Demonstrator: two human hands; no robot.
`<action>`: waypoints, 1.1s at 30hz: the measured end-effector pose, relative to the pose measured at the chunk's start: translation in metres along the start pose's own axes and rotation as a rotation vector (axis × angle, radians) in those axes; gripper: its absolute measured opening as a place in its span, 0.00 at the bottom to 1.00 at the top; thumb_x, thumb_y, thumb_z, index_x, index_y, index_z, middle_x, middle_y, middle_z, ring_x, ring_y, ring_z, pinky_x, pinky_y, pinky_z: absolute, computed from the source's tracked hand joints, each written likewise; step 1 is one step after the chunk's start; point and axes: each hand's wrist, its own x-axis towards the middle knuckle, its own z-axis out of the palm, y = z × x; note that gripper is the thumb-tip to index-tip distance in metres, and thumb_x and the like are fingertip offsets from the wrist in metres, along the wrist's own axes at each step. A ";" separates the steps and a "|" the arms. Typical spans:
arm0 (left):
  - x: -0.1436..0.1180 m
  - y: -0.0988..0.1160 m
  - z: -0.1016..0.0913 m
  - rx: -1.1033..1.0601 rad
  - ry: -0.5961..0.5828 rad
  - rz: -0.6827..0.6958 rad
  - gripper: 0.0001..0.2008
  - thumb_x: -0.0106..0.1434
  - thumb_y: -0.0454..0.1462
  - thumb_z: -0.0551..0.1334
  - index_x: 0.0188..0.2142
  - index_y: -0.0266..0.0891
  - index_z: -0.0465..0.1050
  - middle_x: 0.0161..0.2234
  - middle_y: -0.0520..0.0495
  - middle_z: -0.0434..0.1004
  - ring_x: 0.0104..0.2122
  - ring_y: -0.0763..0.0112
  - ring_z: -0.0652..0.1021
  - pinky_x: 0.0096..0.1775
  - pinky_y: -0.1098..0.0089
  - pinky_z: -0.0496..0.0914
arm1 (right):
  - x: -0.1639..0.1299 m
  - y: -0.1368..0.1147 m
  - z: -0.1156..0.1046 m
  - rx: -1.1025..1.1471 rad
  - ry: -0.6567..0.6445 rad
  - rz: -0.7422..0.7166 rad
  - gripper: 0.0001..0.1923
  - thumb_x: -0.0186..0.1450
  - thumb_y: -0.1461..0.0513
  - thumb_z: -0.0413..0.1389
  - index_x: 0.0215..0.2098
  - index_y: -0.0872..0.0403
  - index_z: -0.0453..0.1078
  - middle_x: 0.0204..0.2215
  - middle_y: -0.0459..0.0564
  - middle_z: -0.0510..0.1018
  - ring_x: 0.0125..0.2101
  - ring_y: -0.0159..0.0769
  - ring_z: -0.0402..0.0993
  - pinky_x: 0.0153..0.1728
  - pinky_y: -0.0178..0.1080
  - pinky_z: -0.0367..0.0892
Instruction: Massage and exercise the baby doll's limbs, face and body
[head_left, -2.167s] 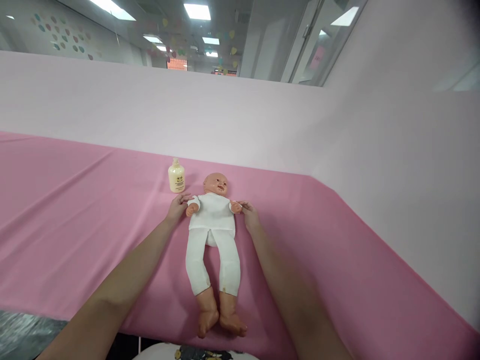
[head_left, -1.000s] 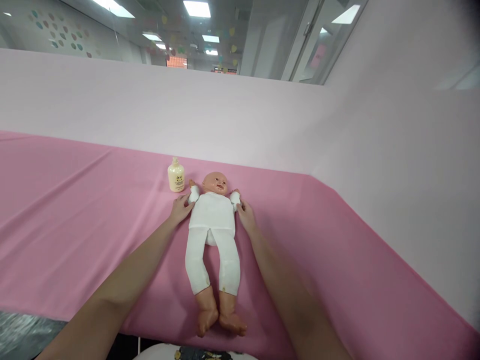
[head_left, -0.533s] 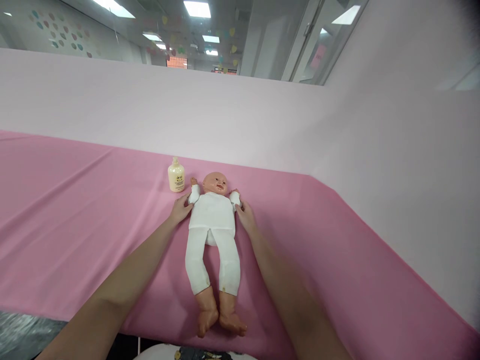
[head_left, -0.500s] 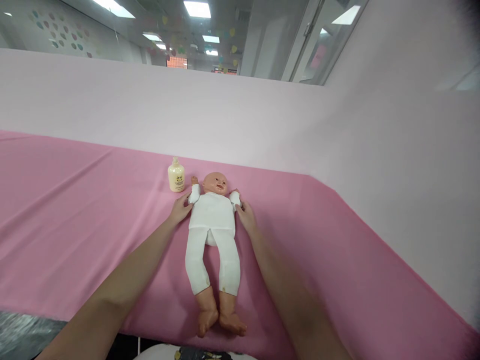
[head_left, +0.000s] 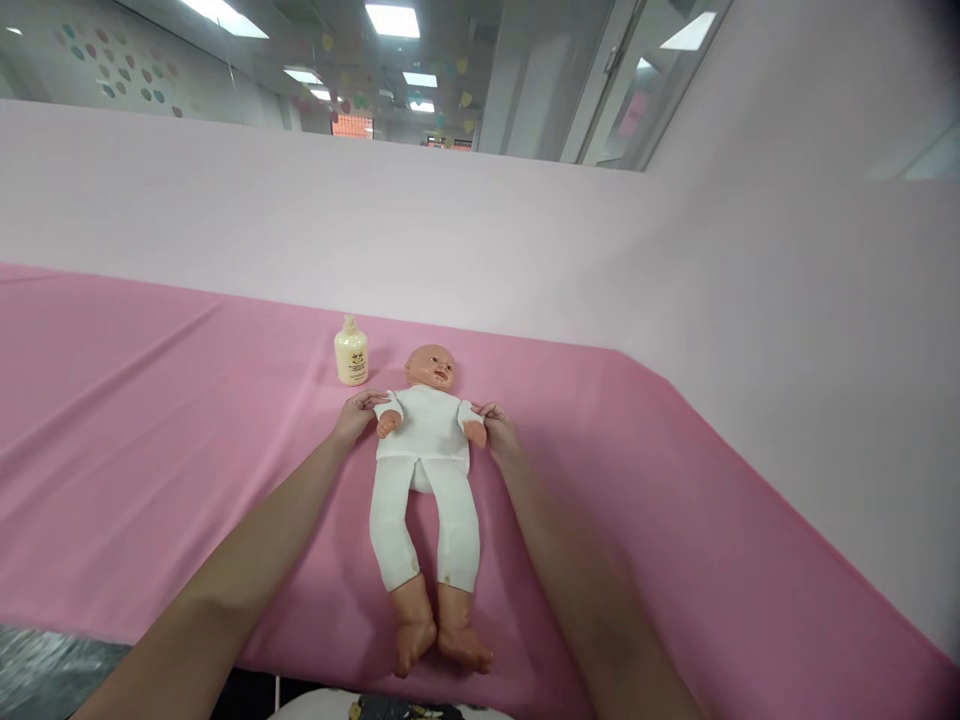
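A baby doll (head_left: 424,430) in a white top and trousers lies on its back, head toward the wall and bare feet toward me. My left hand (head_left: 357,412) is closed on the doll's arm at the left, fingers at the white sleeve. On the other side my right hand (head_left: 498,428) grips the doll's other arm near the sleeve. Both doll arms are bent with their hands pointing down toward the belly. Just beyond my left hand stands a cream-coloured pump bottle (head_left: 351,354) with dark print.
Pink cloth (head_left: 187,430) covers the tabletop. A white wall (head_left: 480,240) rises along the back and right, with a window (head_left: 300,60) above it. Crinkled clear plastic (head_left: 52,665) shows at the lower left.
The doll's arms have swung from raised beside its head to down over the chest sides. My hands have shifted their hold with them; the bottle stays put.
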 end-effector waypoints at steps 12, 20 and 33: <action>-0.004 -0.001 0.003 0.137 0.015 0.071 0.32 0.53 0.39 0.67 0.58 0.39 0.69 0.47 0.42 0.80 0.47 0.60 0.79 0.51 0.58 0.70 | -0.002 0.000 0.005 -0.058 0.097 -0.106 0.25 0.52 0.56 0.64 0.47 0.50 0.68 0.42 0.50 0.80 0.43 0.41 0.78 0.49 0.47 0.73; -0.009 0.008 0.007 0.543 -0.001 0.275 0.27 0.63 0.44 0.63 0.61 0.44 0.71 0.51 0.43 0.80 0.49 0.56 0.76 0.59 0.55 0.64 | -0.015 -0.008 0.008 -0.393 0.061 -0.272 0.24 0.64 0.54 0.56 0.57 0.51 0.67 0.55 0.55 0.75 0.53 0.42 0.72 0.56 0.47 0.68; -0.002 0.003 0.009 0.644 0.151 0.097 0.18 0.62 0.46 0.64 0.49 0.44 0.79 0.46 0.40 0.81 0.55 0.47 0.72 0.64 0.48 0.54 | -0.010 -0.009 0.007 -0.609 0.078 -0.193 0.12 0.62 0.51 0.53 0.29 0.49 0.70 0.29 0.50 0.74 0.38 0.45 0.68 0.46 0.45 0.65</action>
